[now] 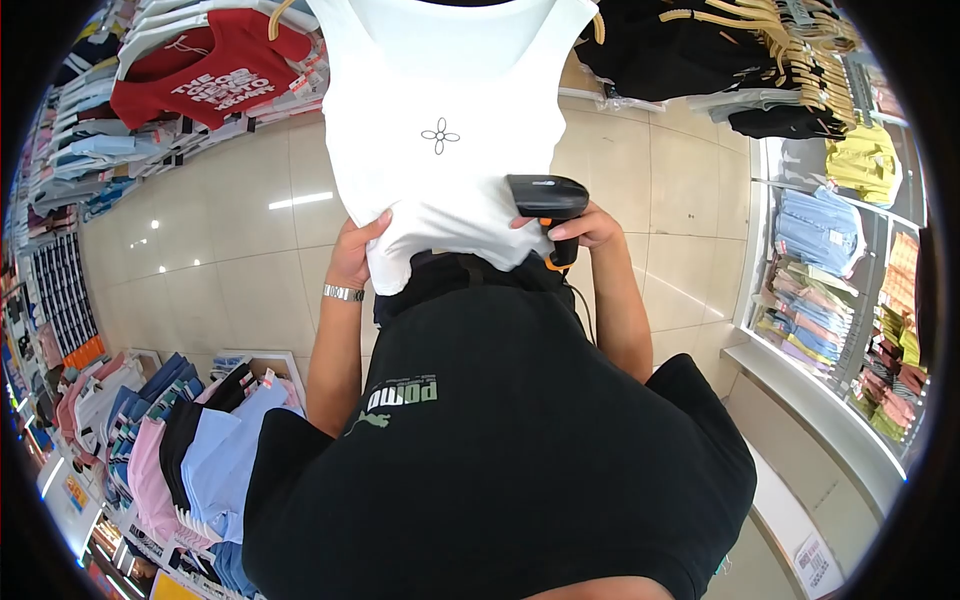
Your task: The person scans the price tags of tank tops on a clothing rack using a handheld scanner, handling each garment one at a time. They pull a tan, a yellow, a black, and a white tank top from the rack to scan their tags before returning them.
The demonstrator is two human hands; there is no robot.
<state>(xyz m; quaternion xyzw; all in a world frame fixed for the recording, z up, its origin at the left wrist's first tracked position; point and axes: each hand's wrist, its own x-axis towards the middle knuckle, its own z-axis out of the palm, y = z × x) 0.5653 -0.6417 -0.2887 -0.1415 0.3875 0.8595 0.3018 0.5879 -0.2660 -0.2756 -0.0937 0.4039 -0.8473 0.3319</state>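
Note:
A white tank top (450, 90) with a small dark flower outline on its chest hangs in front of me, its lower hem bunched near my waist. My left hand (352, 250) is closed on the lower left edge of the tank top. In my right hand (598, 228) is a black barcode scanner (548, 197) with orange accents, held by its handle. The scanner's head overlaps the lower right of the tank top, and fingertips of the right hand show by the fabric there. A cable runs down from the scanner beside my body.
A red printed T-shirt (215, 70) hangs on the left rack. Black garments (680, 50) on wooden hangers are at the upper right. Shelves with a denim shirt (818, 230) line the right. Folded clothes (225, 440) sit at lower left. Tiled floor (230, 285) lies between.

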